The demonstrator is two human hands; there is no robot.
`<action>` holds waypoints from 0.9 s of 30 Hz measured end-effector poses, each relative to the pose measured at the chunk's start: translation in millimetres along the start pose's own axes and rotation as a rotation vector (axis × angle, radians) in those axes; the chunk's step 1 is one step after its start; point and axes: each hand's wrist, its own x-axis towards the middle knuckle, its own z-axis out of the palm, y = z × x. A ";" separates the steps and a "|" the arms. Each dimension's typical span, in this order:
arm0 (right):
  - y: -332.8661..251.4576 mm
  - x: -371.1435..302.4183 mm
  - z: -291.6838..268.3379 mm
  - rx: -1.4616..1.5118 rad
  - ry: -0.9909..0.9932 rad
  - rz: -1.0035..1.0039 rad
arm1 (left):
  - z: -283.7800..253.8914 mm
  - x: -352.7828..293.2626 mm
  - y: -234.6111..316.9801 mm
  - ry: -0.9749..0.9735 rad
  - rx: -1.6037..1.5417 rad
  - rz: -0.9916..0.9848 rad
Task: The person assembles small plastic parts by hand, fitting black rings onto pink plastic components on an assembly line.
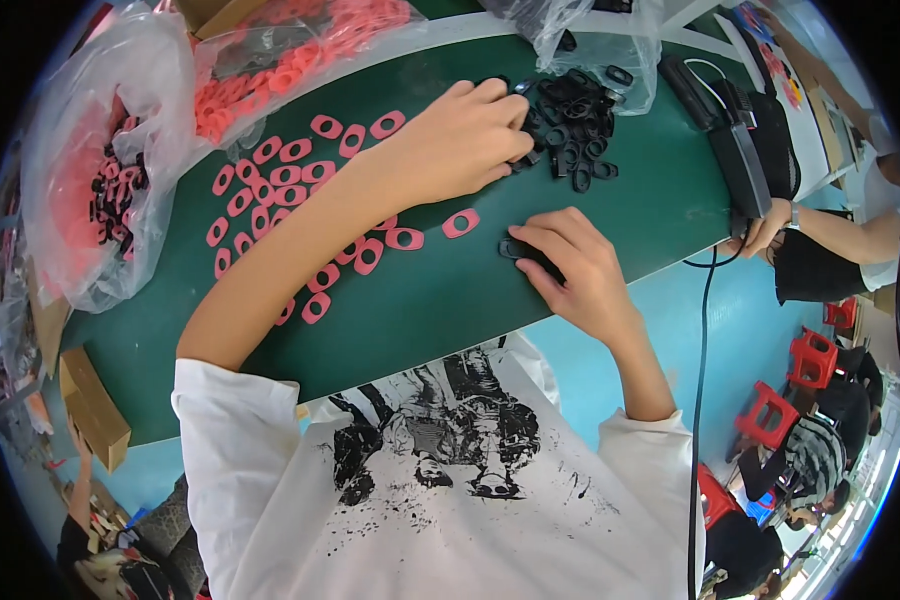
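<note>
My left hand (pixel 470 135) reaches across the green table (pixel 420 300) into a heap of small black oval rings (pixel 575 130); its fingertips pinch at the heap's left edge, and I cannot tell if a ring is between them. My right hand (pixel 570 265) rests on the table nearer to me, fingers curled over a black ring piece (pixel 518 248) pressed flat. Pink oval foam rings (pixel 290 190) lie scattered under and beside my left forearm.
A clear bag of pink and black rings (pixel 100 180) lies at the left, another bag of pink rings (pixel 300 50) at the back. A black device with a cable (pixel 735 150) sits at the right edge. Another person's hand (pixel 765 230) grips that table edge. Red stools (pixel 770 410) stand below.
</note>
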 end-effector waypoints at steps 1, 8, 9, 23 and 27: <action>-1.0 1.5 -0.5 -0.021 -0.017 0.003 | 1.9 1.3 0.1 -0.003 0.005 -0.006; -6.0 28.9 3.5 0.076 -0.012 -0.035 | -46.0 -29.8 13.6 0.164 -0.134 -0.034; -6.8 37.9 5.3 0.074 -0.011 -0.114 | -57.6 -44.8 16.8 0.143 -0.224 -0.120; -7.7 53.6 17.0 0.023 -0.151 -0.186 | -73.6 -134.1 49.1 0.027 -0.267 -0.354; -7.1 51.6 16.6 0.016 -0.141 -0.176 | -74.3 -134.4 44.9 -0.004 -0.262 -0.326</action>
